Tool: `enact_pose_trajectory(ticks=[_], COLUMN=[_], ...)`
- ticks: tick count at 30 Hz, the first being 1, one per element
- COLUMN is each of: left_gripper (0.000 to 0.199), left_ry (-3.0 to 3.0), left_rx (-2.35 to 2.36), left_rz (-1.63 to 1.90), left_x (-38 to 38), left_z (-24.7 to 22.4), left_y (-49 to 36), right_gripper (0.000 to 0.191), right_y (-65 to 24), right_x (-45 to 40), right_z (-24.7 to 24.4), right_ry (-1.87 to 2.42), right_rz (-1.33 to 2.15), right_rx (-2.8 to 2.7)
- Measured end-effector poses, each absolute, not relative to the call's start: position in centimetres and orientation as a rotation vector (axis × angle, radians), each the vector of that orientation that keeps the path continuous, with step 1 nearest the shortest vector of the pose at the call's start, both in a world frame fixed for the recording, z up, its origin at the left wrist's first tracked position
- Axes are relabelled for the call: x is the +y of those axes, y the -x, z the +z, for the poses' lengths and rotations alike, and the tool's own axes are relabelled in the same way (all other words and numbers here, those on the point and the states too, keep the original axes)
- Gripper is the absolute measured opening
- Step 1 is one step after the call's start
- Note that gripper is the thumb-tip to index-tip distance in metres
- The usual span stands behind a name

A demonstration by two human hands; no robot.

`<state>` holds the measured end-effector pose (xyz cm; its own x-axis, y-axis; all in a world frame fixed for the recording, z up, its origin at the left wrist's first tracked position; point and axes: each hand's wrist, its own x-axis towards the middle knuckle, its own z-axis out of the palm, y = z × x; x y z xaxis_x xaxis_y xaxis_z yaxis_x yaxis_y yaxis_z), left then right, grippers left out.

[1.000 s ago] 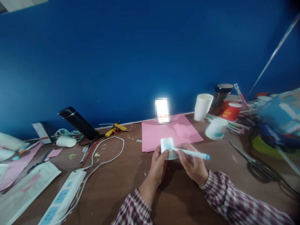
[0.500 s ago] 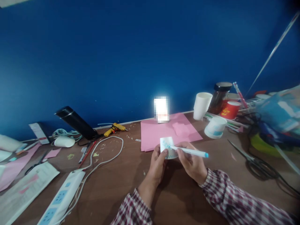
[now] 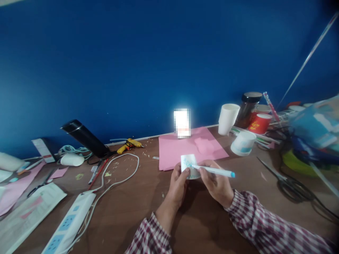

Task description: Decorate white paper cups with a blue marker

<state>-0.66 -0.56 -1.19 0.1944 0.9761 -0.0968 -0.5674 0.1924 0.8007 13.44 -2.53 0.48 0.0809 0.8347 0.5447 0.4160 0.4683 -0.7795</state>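
Between my hands is a small white paper cup (image 3: pixel 194 173) bearing blue-green pen marks. My left hand (image 3: pixel 178 183) is closed around its left side, thumb on the front. Pinched in my right hand (image 3: pixel 215 183) is a white marker pen (image 3: pixel 218 171) with a blue end; its tip meets or nearly meets the marked face. Fingers of my right hand also lie close to the cup's right side, and I cannot tell whether they touch it. Pink paper sheets (image 3: pixel 172 151) lie on the table just beyond, with a bright blurred-out patch behind them.
Scissors (image 3: pixel 290 183) lie open at the right, near an upside-down white cup (image 3: pixel 245 141). A stack of white cups (image 3: pixel 228 120) and a red cup (image 3: pixel 260 123) stand behind. On the left are a yellow glue gun (image 3: pixel 129 144), a black flask (image 3: pixel 84 137) and a power strip (image 3: pixel 70 222).
Both hands, the cup and the marker keep almost the same place; any pen movement is too slight to make out. The whole view has shifted very slightly.
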Motion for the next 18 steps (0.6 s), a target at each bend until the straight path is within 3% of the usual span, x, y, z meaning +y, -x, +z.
enact_pose_trajectory(ticks=[18], left_gripper=[0.029], left_ry=[-0.689], left_rx=[0.655], left_rz=[1.233], left_x=[-0.6], left_z=[-0.5], left_y=[0.6], right_gripper=[0.008], right_y=[-13.4], right_x=[-2.1], right_z=[-0.6], right_ry=[1.059], right_rz=[0.482], right_rx=[-1.395])
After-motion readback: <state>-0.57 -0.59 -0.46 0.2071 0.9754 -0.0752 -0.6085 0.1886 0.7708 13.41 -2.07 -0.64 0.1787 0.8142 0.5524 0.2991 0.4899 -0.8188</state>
